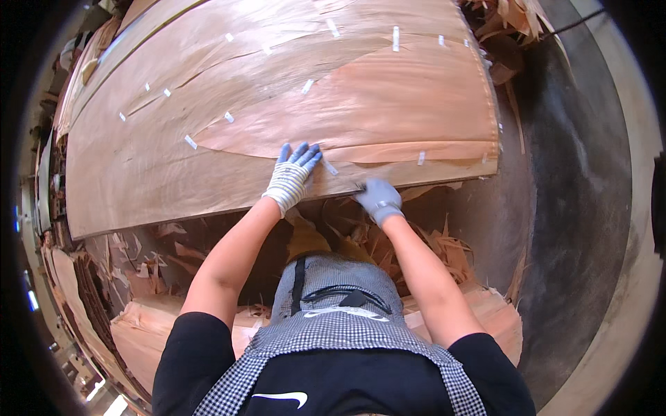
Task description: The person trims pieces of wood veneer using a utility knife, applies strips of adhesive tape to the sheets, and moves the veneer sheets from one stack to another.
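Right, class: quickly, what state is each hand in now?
Left hand: open, fingers extended, laid on the sheet.
Right hand: at the sheet's near edge, blurred; whether open or closed cannot be told.

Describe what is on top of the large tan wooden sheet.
Small white tape strips and the left hand in a blue-and-white striped glove; what this hand covers cannot be seen.
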Available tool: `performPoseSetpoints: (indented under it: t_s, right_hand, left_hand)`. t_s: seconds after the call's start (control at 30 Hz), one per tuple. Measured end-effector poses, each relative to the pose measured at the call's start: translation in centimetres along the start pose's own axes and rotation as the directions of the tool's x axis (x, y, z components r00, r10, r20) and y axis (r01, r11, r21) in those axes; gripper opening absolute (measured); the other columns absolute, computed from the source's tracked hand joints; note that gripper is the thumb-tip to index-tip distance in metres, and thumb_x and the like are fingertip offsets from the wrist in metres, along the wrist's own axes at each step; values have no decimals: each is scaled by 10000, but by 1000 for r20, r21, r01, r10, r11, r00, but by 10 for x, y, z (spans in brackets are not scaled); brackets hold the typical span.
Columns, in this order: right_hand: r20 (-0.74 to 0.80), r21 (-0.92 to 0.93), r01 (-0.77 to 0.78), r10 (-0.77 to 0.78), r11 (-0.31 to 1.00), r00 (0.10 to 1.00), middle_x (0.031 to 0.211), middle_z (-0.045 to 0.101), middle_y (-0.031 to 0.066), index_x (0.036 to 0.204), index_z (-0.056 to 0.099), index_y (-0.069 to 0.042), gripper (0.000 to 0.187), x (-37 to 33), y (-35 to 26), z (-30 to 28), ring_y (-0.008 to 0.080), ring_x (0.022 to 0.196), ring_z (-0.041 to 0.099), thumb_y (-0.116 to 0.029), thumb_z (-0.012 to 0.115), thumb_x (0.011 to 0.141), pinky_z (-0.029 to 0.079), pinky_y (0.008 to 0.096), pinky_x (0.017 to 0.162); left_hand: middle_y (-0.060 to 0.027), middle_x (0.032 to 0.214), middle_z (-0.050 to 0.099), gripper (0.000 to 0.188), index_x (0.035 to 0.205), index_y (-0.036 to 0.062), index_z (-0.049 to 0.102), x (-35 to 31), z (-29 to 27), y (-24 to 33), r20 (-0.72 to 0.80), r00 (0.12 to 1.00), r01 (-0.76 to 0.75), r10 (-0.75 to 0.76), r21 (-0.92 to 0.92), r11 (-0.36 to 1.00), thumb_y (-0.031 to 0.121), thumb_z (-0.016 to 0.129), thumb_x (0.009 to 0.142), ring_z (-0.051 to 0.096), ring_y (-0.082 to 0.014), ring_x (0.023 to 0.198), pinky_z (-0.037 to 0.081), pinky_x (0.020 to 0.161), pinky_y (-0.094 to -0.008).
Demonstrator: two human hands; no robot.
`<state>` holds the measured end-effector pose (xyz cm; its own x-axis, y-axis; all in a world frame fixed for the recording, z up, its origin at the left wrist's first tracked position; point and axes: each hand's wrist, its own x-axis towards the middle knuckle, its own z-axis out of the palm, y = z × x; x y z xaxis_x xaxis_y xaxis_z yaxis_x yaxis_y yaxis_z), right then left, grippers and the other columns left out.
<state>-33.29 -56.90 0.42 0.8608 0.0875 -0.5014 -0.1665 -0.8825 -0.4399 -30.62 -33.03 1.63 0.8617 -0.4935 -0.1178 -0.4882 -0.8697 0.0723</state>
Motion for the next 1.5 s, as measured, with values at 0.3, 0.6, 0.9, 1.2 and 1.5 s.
performPoseSetpoints:
  t_s: [0.3, 0.6, 0.9, 1.2, 1.5]
  right_hand:
    - [179, 613, -356, 314, 705, 932, 676, 662, 89, 833, 615, 4, 169, -151, 166, 21, 157, 560, 628, -153, 635, 892, 491, 307, 511]
    - [1, 801, -238, 395, 550, 918, 707, 668, 52, 905, 617, -41, 214, -123, 148, -58, 102, 521, 593, -255, 615, 912, 417, 246, 435]
    - [10, 847, -293, 538, 443, 843, 710, 655, 38, 965, 627, -57, 128, -98, 161, -84, 86, 517, 574, -168, 628, 900, 411, 220, 410]
    - [-53, 740, -116, 229, 662, 972, 768, 669, 57, 978, 657, -27, 125, -48, 188, -114, 100, 581, 597, -115, 614, 900, 479, 240, 504]
    - [-159, 320, 406, -374, 856, 914, 911, 697, 122, 976, 685, -32, 184, -38, 232, -165, 243, 837, 663, -63, 603, 815, 522, 344, 772]
  left_hand:
    - [-167, 1429, 412, 716, 1332, 77, 484, 17, -7, 98, -98, 990, -99, 97, -16, 995, 275, 738, 692, 355, -369, 1336, 229, 1124, -551]
    - [-153, 1491, 326, 659, 1410, 235, 449, 90, -4, 154, 87, 842, -534, 533, -6, 845, 366, 644, 794, 289, -333, 1382, 215, 1138, -531]
    - [-108, 1104, 539, 400, 1224, 92, 514, 113, 6, 133, -158, 797, -603, 583, -139, 786, 169, 564, 835, 542, -268, 975, 457, 804, -376]
    - [-111, 1111, 525, 475, 1285, 118, 490, 113, 33, 136, -214, 743, -642, 634, 40, 766, 233, 546, 827, 545, -289, 948, 455, 814, -402]
    - [-80, 810, 679, 124, 833, 143, 696, 126, -17, 161, -20, 988, -155, 154, -57, 986, 144, 611, 742, 658, -254, 768, 527, 706, -422]
